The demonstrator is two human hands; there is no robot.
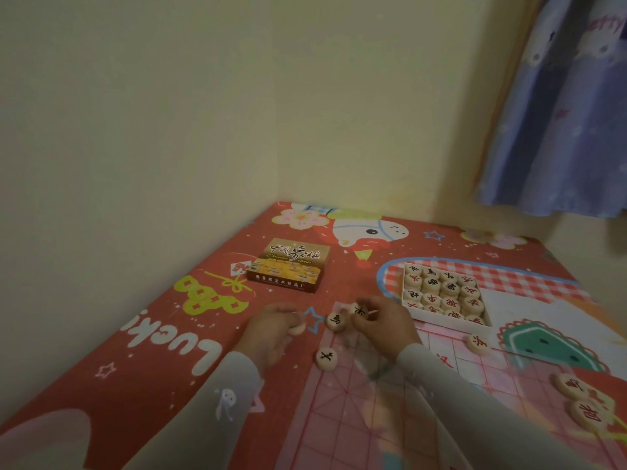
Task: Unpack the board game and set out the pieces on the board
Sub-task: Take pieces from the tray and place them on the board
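A red cartoon-print table [163, 334] fills a cream-walled corner. The left hand [271, 329] curls around one wooden piece [297, 329]; the right hand [381, 322] pinches another [359, 310] at the pink board [356, 418]'s far edge. Placement appears barely begun: the tray [451, 322] beside the board remains nearly full. Next, each disc likely needs seating on a grid crossing. Sleeves hide some of the board; its near edge is cropped.

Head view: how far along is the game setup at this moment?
Early stage. Done: the lid is off and set aside, the pink board is spread out, and a few pieces lie at its edges, such as one at the left edge. In hand: the left hand and right hand each hold a piece. Left: the tray remains nearly full.
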